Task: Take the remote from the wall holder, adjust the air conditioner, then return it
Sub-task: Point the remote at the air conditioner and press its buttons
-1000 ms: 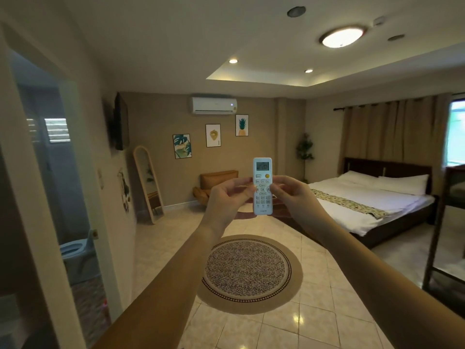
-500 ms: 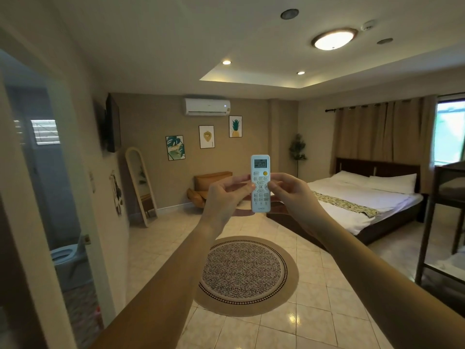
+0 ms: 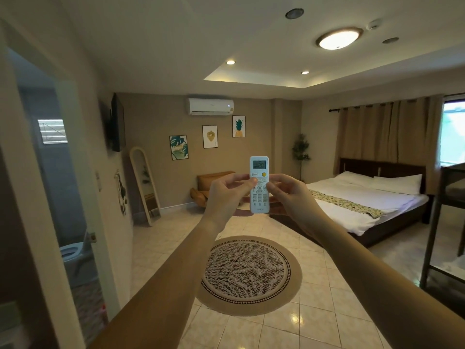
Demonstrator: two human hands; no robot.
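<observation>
A white remote [image 3: 259, 197] with a small lit screen and a yellow button stands upright in front of me at arm's length. My left hand [image 3: 227, 195] grips its left side, thumb resting on the upper buttons. My right hand [image 3: 289, 193] holds its right side, thumb on the middle buttons. The white air conditioner [image 3: 210, 106] hangs high on the far wall, above and behind the remote. No wall holder shows in this view.
A round patterned rug [image 3: 247, 273] lies on the tiled floor below my arms. A bed [image 3: 364, 200] stands at the right, a dark metal frame [image 3: 432, 238] at the far right. An open bathroom doorway [image 3: 50, 197] is at the left, with a leaning mirror [image 3: 144, 185] beyond it.
The view has shifted slightly, so the room sits lower and further left in frame. Both hands stay on the remote; my thumbs have shifted a little on its buttons.
</observation>
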